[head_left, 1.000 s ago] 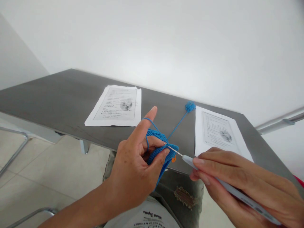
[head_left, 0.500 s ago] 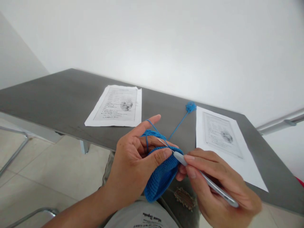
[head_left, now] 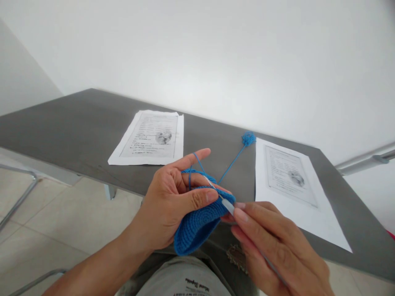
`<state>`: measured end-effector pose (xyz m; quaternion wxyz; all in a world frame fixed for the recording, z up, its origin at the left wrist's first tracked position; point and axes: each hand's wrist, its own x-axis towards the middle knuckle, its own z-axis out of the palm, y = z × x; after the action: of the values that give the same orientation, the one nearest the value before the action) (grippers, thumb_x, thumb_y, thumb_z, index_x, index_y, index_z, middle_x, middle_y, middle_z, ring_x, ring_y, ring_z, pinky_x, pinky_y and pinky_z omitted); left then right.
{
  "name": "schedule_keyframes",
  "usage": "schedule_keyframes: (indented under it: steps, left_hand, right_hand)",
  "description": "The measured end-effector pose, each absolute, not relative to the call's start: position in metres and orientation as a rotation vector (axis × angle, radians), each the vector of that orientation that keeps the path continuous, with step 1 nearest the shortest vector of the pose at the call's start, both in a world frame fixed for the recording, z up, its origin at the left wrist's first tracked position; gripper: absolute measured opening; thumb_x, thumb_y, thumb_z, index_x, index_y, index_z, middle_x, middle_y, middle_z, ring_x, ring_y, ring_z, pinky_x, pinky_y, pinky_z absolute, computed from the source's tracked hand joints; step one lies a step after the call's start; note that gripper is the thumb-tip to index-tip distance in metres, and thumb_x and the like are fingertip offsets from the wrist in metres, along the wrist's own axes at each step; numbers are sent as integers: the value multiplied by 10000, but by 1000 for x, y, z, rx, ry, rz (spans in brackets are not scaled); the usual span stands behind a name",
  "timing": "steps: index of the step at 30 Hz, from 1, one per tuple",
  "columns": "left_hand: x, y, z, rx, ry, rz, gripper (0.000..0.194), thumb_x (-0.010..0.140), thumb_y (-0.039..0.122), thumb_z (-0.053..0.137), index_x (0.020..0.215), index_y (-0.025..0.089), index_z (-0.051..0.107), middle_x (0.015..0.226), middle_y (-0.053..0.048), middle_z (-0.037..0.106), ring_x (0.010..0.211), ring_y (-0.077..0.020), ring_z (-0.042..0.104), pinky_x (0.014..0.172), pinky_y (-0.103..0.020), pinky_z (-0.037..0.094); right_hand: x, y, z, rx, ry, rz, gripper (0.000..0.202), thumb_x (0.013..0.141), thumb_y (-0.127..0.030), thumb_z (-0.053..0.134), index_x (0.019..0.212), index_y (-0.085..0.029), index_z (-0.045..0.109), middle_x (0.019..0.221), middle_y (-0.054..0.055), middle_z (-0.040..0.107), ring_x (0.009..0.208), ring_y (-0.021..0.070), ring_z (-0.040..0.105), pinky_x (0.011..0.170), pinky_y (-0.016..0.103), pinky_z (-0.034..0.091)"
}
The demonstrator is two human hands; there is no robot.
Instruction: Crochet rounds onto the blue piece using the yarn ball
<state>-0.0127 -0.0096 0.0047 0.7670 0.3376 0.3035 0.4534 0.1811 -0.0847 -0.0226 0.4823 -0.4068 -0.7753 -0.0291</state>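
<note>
My left hand [head_left: 173, 201] pinches the upper edge of a blue crochet piece [head_left: 197, 226] between thumb and fingers. A strand of blue yarn [head_left: 200, 163] loops over its raised index finger. In my right hand [head_left: 274, 238] is a crochet hook [head_left: 228, 206] with a grey handle, gripped like a pen. The hook's thin metal shaft points up and left, at the edge of the crochet piece beside my left thumb. Whether its tip has caught the yarn is too small to tell. Below, the crochet piece curls open like a shallow cup.
On the grey table [head_left: 77, 131] a printed sheet [head_left: 148, 137] lies to the left, and another sheet [head_left: 290, 185] to the right. A small blue yarn bundle [head_left: 248, 138] sits near the wall, its strand running to my hands. Metal chair tubing [head_left: 21, 197] stands at left.
The crochet piece has swung left and tilted, showing more of its ridged side. My right hand and the hook have shifted slightly left and down, the handle now steeper.
</note>
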Motion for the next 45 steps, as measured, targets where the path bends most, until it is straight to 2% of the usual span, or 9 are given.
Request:
schedule_keyframes:
  steps: [11, 14, 20, 25, 29, 33, 38, 41, 45]
  left_hand:
    - [-19, -1, 6, 950, 793, 949, 1052, 726, 101, 978, 1655, 161, 488, 826, -73, 873, 628, -133, 762, 568, -145, 573]
    - [-19, 1, 6, 981, 828, 935, 1046, 733, 149, 987, 1655, 167, 494, 820, -70, 868, 627, -130, 748, 567, -149, 569]
    - [-17, 2, 11, 1038, 883, 917, 1011, 742, 140, 956, 1645, 142, 502, 784, -51, 850, 624, -164, 772, 567, -183, 589]
    - [-17, 0, 12, 1131, 903, 885, 923, 784, 131, 898, 1629, 142, 529, 786, -50, 846, 658, -232, 820, 623, -263, 637]
    - [-18, 1, 11, 1236, 920, 839, 823, 833, 143, 853, 1606, 156, 568, 814, -52, 854, 679, -231, 824, 647, -275, 636]
    - [-20, 3, 10, 1271, 927, 822, 792, 837, 158, 851, 1586, 153, 597, 842, -61, 861, 702, -226, 820, 645, -267, 624]
    - [-20, 1, 10, 1268, 929, 841, 844, 844, 158, 843, 1631, 145, 538, 818, -57, 852, 684, -229, 821, 635, -270, 628]
    - [-16, -4, 12, 1243, 935, 883, 860, 846, 154, 841, 1644, 151, 520, 806, -57, 849, 667, -233, 821, 618, -268, 626]
    - [-8, -10, 13, 1151, 917, 958, 836, 826, 95, 821, 1617, 159, 557, 767, -27, 829, 631, -199, 799, 606, -238, 612]
  right_hand:
    - [214, -91, -8, -1073, -2177, 26, 366, 1088, -271, 633, 1436, -278, 744, 1209, 68, 842, 1038, 240, 843, 881, 258, 725]
    - [219, -98, -11, -1105, -2103, -58, 418, 1152, -333, 474, 1513, -292, 679, 1222, 65, 836, 994, 225, 845, 935, 293, 721]
    - [227, -96, -1, -1048, -2352, -152, 468, 1148, -217, 489, 1609, -269, 558, 1330, 18, 806, 1195, 192, 782, 975, 246, 682]
    - [240, -92, 14, -894, -2519, -262, 501, 1132, -166, 498, 1633, -158, 511, 1376, 42, 794, 1237, 223, 767, 991, 253, 681]
    - [250, -97, 13, -1021, -2510, -152, 496, 1123, -223, 547, 1616, -270, 555, 1416, 3, 770, 1257, 249, 765, 984, 286, 699]
    - [251, -94, 11, -1032, -2359, -33, 421, 1097, -224, 609, 1503, -302, 688, 1320, 18, 813, 1167, 234, 808, 913, 263, 722]
    - [236, -71, 10, -967, -2111, 109, 244, 982, -190, 787, 1216, -232, 844, 1042, 71, 864, 826, 203, 848, 720, 230, 727]
    - [219, -63, -3, -878, -1793, 551, 372, 982, -45, 706, 1286, -236, 805, 798, 24, 823, 674, 189, 812, 582, 270, 713]
    - [191, -62, -31, -792, -1210, 1002, 202, 1042, -225, 694, 1170, -230, 850, 849, 53, 828, 593, 180, 784, 428, 248, 651]
